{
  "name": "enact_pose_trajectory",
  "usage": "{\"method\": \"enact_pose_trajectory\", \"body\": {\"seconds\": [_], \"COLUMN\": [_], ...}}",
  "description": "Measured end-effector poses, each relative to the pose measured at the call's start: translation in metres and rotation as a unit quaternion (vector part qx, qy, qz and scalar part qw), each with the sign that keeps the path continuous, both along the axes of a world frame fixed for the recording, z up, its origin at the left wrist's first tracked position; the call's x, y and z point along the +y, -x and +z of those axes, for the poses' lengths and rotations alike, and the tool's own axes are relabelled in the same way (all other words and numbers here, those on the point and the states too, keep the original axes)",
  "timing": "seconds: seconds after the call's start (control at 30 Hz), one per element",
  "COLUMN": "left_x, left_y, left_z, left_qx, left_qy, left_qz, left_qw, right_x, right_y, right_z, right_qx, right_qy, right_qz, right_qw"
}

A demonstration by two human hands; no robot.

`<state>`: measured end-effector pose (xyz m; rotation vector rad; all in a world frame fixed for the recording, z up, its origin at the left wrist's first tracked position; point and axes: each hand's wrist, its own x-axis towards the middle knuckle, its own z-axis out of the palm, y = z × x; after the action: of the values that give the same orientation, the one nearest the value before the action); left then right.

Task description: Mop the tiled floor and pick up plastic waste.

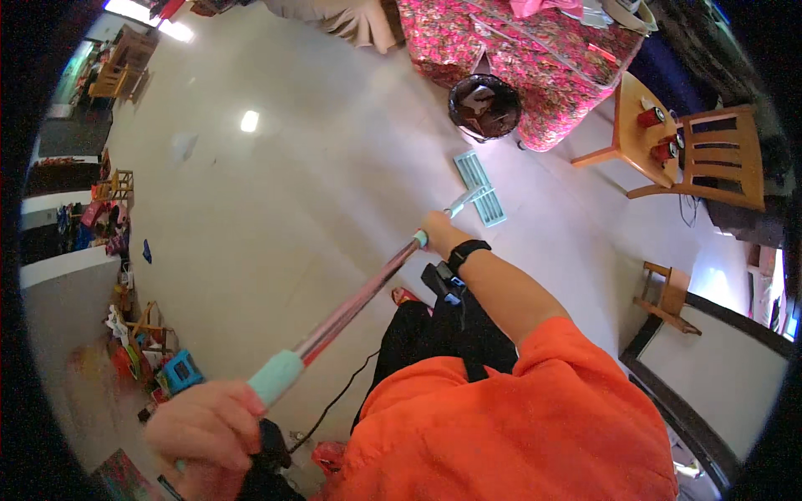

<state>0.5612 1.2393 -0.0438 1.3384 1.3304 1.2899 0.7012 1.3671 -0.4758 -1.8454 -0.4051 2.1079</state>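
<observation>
A flat mop with a metal pole runs slantwise across the view, from lower left to upper right. My left hand is closed around the pale green grip at its near end. Farther along, my right hand wraps round the pole just above the head joint; a black band circles that wrist. The rectangular light green mop head lies on the pale floor beyond my right hand. Its pad underneath is hidden.
A bin with a dark liner stands just past the mop head, beside a table with a pink floral cloth. A wooden chair bearing red cans is at the right, a small stool nearer. Clutter and a blue box lie left.
</observation>
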Motion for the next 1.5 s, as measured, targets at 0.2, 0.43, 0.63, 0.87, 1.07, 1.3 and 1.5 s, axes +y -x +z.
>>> {"method": "enact_pose_trajectory", "body": {"seconds": [0.2,0.43,0.63,0.87,1.07,1.3,1.5], "left_x": [0.024,0.015,-0.014,-0.010,0.052,0.147,0.221], "left_y": [0.103,0.081,0.121,0.175,0.197,0.212,0.242], "left_z": [0.035,0.036,0.000,-0.009,-0.004,-0.019,0.005], "left_qx": [-0.145,0.145,0.148,0.086,0.062,0.102,0.111], "left_qy": [0.050,-0.032,-0.081,-0.122,-0.148,-0.129,-0.115], "left_qz": [-0.470,-0.282,-0.189,-0.115,-0.127,-0.129,-0.090], "left_qw": [0.869,0.948,0.967,0.982,0.979,0.978,0.983], "right_x": [-0.015,-0.012,-0.001,0.021,0.056,0.153,0.211], "right_y": [0.099,0.227,0.299,0.333,0.360,0.408,0.425], "right_z": [-0.065,0.005,0.031,0.019,-0.090,0.003,0.042], "right_qx": [-0.020,0.234,0.260,0.187,0.194,0.187,0.195], "right_qy": [-0.500,0.087,0.070,0.014,-0.556,0.005,0.073], "right_qz": [0.296,-0.071,0.022,0.217,0.242,0.226,0.117], "right_qw": [0.814,0.966,0.963,0.958,0.771,0.956,0.971]}}
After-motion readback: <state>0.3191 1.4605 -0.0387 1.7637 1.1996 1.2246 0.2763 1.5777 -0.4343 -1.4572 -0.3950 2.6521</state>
